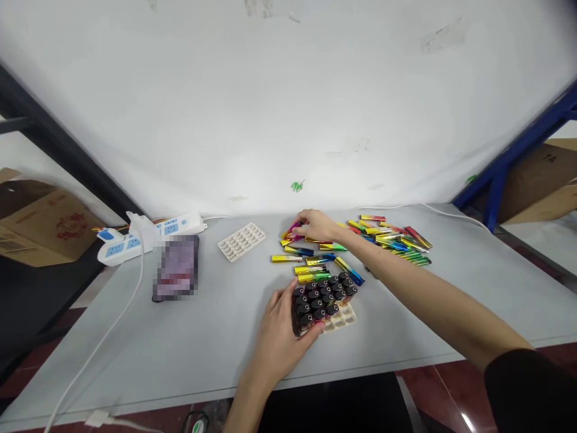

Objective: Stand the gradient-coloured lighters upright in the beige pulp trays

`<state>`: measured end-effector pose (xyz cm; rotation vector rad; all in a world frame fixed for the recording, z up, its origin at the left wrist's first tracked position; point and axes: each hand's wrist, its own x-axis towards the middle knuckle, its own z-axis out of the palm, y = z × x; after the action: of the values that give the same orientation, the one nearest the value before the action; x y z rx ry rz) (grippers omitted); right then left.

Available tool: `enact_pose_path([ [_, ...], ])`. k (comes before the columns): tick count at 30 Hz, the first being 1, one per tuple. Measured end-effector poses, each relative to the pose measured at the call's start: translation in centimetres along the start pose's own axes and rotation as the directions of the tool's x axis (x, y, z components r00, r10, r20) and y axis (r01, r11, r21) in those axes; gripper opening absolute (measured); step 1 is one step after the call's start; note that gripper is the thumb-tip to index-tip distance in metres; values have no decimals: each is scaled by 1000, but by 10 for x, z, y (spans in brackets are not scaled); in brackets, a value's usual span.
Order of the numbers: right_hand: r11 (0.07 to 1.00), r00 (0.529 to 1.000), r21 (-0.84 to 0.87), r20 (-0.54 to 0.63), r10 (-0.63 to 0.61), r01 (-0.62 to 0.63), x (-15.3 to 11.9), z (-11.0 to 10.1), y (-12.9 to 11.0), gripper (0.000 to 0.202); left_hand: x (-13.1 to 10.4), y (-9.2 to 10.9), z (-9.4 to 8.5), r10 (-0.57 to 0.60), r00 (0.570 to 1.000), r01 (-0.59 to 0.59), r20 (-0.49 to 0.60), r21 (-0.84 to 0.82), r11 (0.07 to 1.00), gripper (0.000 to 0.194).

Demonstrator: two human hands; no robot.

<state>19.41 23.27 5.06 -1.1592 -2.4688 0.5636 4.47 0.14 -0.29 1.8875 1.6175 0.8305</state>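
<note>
A cream tray [346, 317] near the table's front holds several upright black-topped sticks [319, 314]; a few slots at its right and front show bare. Wrapped round the left side of this group is my left hand [283, 337], thumb in front and fingers behind. My right hand [313, 225] reaches to the back left of the loose shiny coloured sticks [311, 270], its fingers closed on a pink one [297, 226]. More glossy sticks [401, 242] lie in a pile to the right, partly behind my right forearm.
Another cream tray [242, 242], with no sticks in it, lies at the back left. Further left are a pixelated dark object [177, 267] and white power strips [180, 226] with a cable. Cardboard boxes [49, 225] stand beyond the table [216, 337].
</note>
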Motion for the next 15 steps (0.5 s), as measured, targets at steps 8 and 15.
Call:
enact_pose_path([
  [8, 468, 914, 884, -202, 352, 15, -68, -6, -5, 22, 1, -2, 2, -16, 1000, 16, 5, 8, 1000, 77],
  [15, 228, 887, 973, -143, 438, 44, -120, -3, -7, 25, 0, 0, 0, -39, 999, 39, 1, 29, 999, 75],
])
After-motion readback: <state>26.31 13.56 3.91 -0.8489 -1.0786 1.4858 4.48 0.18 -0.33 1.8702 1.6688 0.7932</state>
